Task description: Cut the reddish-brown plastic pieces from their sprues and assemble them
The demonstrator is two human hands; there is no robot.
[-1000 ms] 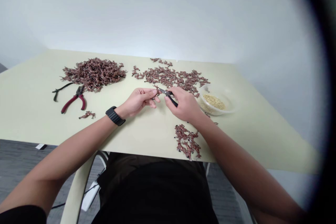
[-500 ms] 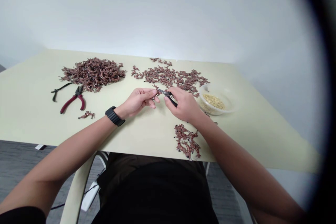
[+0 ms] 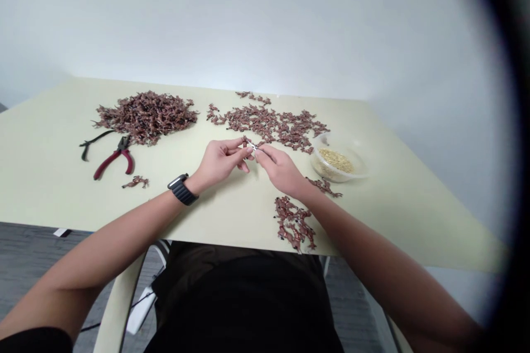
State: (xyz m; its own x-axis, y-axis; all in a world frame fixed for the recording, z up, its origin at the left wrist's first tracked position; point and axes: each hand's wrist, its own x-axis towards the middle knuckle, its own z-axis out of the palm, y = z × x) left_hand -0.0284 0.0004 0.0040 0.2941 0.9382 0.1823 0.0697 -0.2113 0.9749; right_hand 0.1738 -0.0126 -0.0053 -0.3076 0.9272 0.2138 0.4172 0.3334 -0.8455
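Near the middle of the table, my left hand (image 3: 221, 161) pinches a small brown figurine (image 3: 244, 140) between thumb and fingers. Most of the figurine is covered by the fingertips. My right hand (image 3: 282, 170) is closed around small pliers (image 3: 253, 146), whose shiny metal jaws meet the figurine at my left fingertips. The handles are mostly hidden in my palm. Just beyond both hands lies a loose spread of similar brown figurines (image 3: 265, 121). A smaller group of figurines (image 3: 293, 223) lies by the front edge, below my right wrist.
At the back left is a tall heap of brown figurines (image 3: 149, 116). Red-handled pliers (image 3: 111, 162), a black tool (image 3: 93, 142) and a single figurine (image 3: 136, 181) lie before it. A clear bowl (image 3: 358, 168) with gold-coloured bits stands right; a few figurines (image 3: 325, 186) lie beside it.
My right hand has turned and shifted slightly left, so the pliers' black handles are now mostly hidden. My left wrist has rotated, showing the watch face. The hands are closer together.
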